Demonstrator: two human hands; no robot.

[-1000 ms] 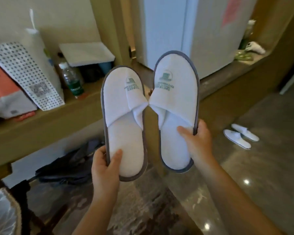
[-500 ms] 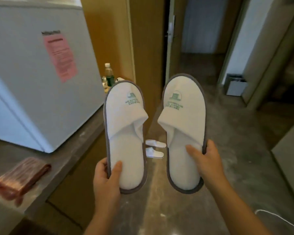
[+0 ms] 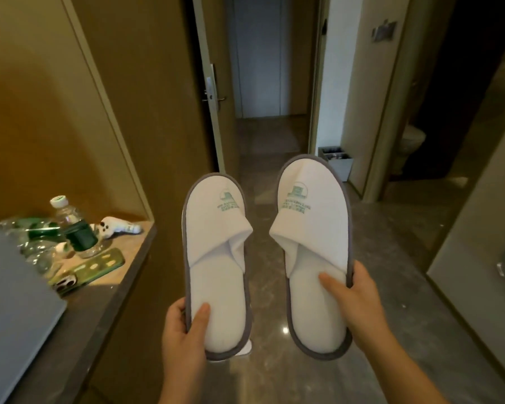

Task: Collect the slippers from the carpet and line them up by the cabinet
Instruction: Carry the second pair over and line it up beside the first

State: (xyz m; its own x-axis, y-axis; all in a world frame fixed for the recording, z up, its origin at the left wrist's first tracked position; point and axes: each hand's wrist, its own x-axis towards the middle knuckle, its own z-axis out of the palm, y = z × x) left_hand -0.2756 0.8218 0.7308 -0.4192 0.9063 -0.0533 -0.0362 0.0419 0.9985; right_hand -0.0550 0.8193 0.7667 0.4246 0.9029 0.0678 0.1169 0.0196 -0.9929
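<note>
I hold two white slippers with grey trim and green logos upright in front of me, toes up. My left hand (image 3: 184,330) grips the heel of the left slipper (image 3: 216,258), thumb on its insole. The right slipper (image 3: 312,246) is held at its heel side by my right hand (image 3: 353,298), thumb on the insole. A small white piece of another slipper (image 3: 246,349) on the floor shows just below the left slipper's heel. The brown cabinet (image 3: 146,287) stands to my left, beside the left slipper.
The cabinet's counter (image 3: 105,301) carries water bottles (image 3: 76,228), a phone (image 3: 91,269), a white controller (image 3: 117,225) and a grey fridge corner (image 3: 15,316). Ahead lies a glossy tiled corridor with an open door (image 3: 213,94), a bin (image 3: 337,163) and a bathroom doorway on the right.
My view has swung further right along the counter toward the corridor; the fridge has slid off left. Both slippers stay gripped, now lower and slightly farther apart. The floor pair is hidden behind them.
</note>
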